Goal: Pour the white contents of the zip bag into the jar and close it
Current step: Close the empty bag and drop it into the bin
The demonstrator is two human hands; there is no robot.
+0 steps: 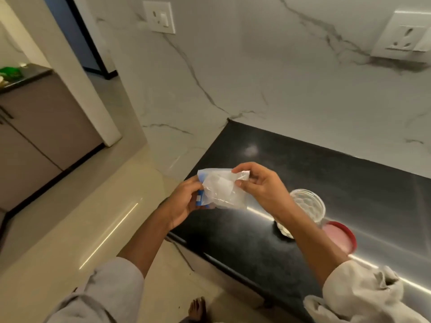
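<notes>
While both hands work above the counter's near edge, here's the layout:
Zip bag (221,190): held up between the hands, white contents inside.
Left hand (184,201): pinching the bag's blue-strip end.
Right hand (261,185): thumb and fingers gripping the opposite corner.
Jar (305,206): open, upright on the black counter (326,173), just behind the right wrist.
Red lid (340,236): lying beside the jar.

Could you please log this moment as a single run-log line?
left hand: holds zip bag | right hand: pinches bag | jar: open, on counter | red lid: off, beside jar
</notes>
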